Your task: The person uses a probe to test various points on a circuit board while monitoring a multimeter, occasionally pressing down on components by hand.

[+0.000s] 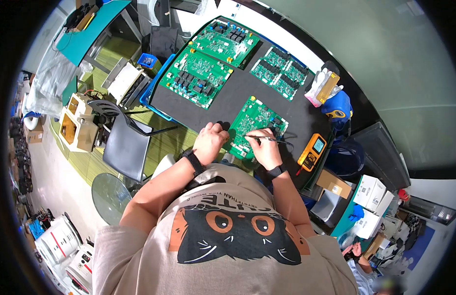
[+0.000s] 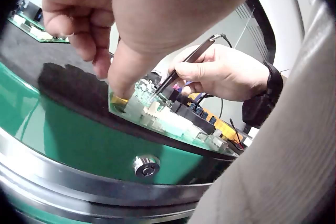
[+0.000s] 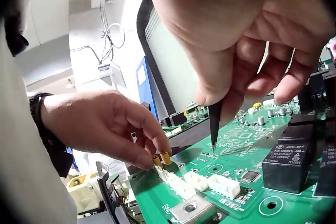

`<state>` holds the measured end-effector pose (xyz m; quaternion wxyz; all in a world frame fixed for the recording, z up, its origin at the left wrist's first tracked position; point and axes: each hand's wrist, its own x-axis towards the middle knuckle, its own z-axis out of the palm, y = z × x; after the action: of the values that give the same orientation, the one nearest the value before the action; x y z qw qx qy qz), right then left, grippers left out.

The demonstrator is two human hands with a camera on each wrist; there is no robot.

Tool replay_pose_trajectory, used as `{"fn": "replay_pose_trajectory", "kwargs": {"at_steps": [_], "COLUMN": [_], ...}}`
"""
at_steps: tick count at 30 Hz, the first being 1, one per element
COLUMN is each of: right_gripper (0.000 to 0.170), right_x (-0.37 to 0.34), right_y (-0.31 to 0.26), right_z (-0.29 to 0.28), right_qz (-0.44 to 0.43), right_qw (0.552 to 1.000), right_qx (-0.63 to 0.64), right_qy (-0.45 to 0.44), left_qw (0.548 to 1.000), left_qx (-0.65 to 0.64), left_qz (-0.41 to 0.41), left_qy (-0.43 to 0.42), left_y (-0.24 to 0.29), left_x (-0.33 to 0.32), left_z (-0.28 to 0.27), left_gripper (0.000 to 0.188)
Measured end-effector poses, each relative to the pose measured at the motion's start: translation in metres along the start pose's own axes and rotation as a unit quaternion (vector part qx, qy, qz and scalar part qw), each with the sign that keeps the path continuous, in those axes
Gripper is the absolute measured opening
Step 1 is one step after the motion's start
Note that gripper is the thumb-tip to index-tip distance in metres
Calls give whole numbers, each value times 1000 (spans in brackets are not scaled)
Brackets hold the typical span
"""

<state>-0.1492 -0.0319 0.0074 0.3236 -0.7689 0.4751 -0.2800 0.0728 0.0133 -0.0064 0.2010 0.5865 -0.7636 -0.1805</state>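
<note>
On the dark mat near its front edge lies a green circuit board (image 1: 250, 115), with white connectors (image 3: 181, 184) and black relays (image 3: 286, 166). My right hand (image 1: 265, 150) pinches black tweezers (image 3: 216, 121) that have a cable at their back end. Their fine metal tips point down at the board's surface among small parts. My left hand (image 1: 209, 142) rests at the board's left corner. In the left wrist view its thumb (image 2: 125, 74) reaches down to the yellow part (image 2: 120, 100) there, while the other fingers hang loosely bent beside the edge.
Two larger green boards (image 1: 201, 76) lie at the back left of the mat, and a panel of smaller boards (image 1: 279, 71) at the back right. An orange handheld meter (image 1: 312, 151) is right of my right hand. Beyond it are a blue device (image 1: 337, 108) and gloves (image 1: 320, 86).
</note>
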Motion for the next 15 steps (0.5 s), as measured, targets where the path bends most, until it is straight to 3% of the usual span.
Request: {"fn": "replay_pose_trajectory", "kwargs": {"at_steps": [9,15], "right_gripper": [8,8], "right_x": [10,29], "right_y": [4,8], "right_z": [-11,-23], "right_qz": [-34,-80], "right_qw": [998,987], "right_qx": [-10,-7], "right_qy": [-47,-139], "left_qw": [1000,1000], "left_qx": [8,4], "left_qz": [-7,-7], "left_qy": [5,15], "left_y": [0,1], "left_x": [-2,-4], "left_z": [4,5], "left_gripper": [15,14]}}
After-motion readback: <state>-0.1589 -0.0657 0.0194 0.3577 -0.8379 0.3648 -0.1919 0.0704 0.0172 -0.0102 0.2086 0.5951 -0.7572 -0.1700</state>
